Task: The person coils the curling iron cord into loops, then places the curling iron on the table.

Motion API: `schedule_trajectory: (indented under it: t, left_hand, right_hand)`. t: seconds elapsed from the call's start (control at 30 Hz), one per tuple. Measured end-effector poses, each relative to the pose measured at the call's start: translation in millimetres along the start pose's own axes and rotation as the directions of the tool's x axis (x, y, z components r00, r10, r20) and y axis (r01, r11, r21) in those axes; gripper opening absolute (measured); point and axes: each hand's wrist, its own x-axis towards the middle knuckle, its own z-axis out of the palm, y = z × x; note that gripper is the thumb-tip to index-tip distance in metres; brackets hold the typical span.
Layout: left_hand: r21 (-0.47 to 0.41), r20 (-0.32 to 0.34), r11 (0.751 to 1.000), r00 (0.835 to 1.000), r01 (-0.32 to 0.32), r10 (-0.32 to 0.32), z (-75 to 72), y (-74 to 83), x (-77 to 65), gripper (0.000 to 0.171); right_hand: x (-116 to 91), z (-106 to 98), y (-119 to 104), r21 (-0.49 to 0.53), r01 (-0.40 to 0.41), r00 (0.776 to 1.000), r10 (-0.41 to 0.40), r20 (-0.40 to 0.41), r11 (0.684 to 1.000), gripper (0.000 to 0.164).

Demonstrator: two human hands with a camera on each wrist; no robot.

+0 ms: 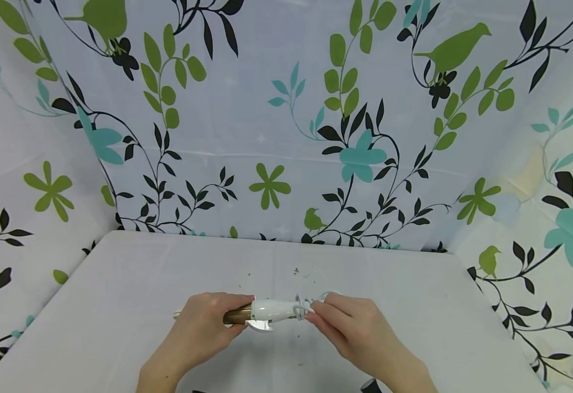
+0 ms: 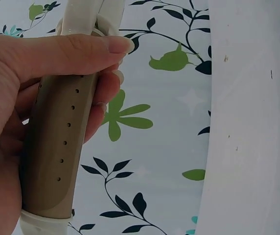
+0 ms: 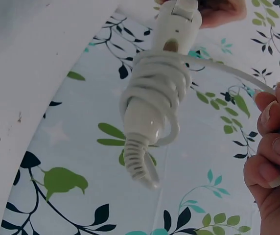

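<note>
A curling iron [image 1: 272, 310] with a white handle and a brown barrel is held sideways over the table. My left hand [image 1: 202, 325] grips it by the barrel, fingers wrapped round. Small holes run along that barrel [image 2: 57, 147] in the left wrist view. White cord [image 3: 159, 81] is wound in several loops round the handle's end, near the ribbed cord sleeve [image 3: 136, 159]. Pinched in the fingers of my right hand [image 1: 360, 325], a length of the cord stretches away from the loops; the right wrist view shows it running taut to those fingertips [image 3: 272, 115].
A white table [image 1: 134, 289] lies under the hands, with small dark specks [image 1: 296, 271] on its far part. Cloth printed with leaves and birds [image 1: 247, 125] hangs behind and at both sides. A dark cylinder [image 1: 371, 386] shows at the bottom edge, beside the right forearm.
</note>
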Motion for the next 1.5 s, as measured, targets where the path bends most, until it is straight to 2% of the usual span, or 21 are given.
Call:
schedule_trajectory:
  t: [0.2,0.5,0.73,0.9,1.1,1.2,1.37,1.47,1.5]
  left_hand:
    - [-0.009,0.000,1.000,1.000,-0.009,0.009,-0.7,-0.7,0.7,0.042]
    - [-0.041,-0.022,0.998,0.999,-0.043,0.042,-2.2,-3.2,-2.1,0.044]
    - [-0.030,-0.042,0.996,0.995,-0.089,0.087,-2.8,-4.8,-3.9,0.044]
    - [-0.038,-0.043,0.994,0.994,-0.106,0.104,-3.1,-4.9,-3.7,0.044]
    - [-0.074,-0.056,0.988,0.990,-0.133,0.129,-4.4,-4.8,-3.7,0.043]
    - [-0.086,-0.068,0.985,0.988,-0.147,0.142,-5.0,-4.6,-3.8,0.044]
    - [-0.129,-0.068,0.979,0.986,-0.158,0.150,-5.0,-3.9,-3.7,0.044]
    - [-0.168,-0.067,0.972,0.986,-0.163,0.154,-4.7,-3.2,-3.6,0.044]
    - [-0.180,-0.066,0.970,0.986,-0.165,0.156,-4.7,-2.9,-3.6,0.044]
  right_hand:
    - [-1.5,-0.5,20.0,-0.007,-0.063,0.998,0.063,-0.024,0.998,0.024]
    - [-2.1,4.6,40.9,-0.048,-0.100,0.994,0.098,-0.047,0.994,0.020]
    - [-6.6,7.9,49.6,-0.054,-0.182,0.983,0.183,0.032,0.982,0.018]
    - [-10.4,10.5,54.2,-0.019,-0.267,0.959,0.267,0.095,0.964,0.006]
    - [-14.0,12.9,61.3,0.066,-0.338,0.930,0.323,0.174,0.939,0.005]
    - [-18.2,15.1,67.0,0.158,-0.427,0.889,0.381,0.253,0.890,0.008]
    - [-29.0,22.5,73.9,0.346,-0.591,0.799,0.469,0.377,0.728,0.012]
    - [-33.9,28.4,73.0,0.395,-0.647,0.758,0.495,0.424,0.652,0.012]
    - [-35.2,30.6,71.8,0.399,-0.670,0.738,0.510,0.442,0.625,0.013]
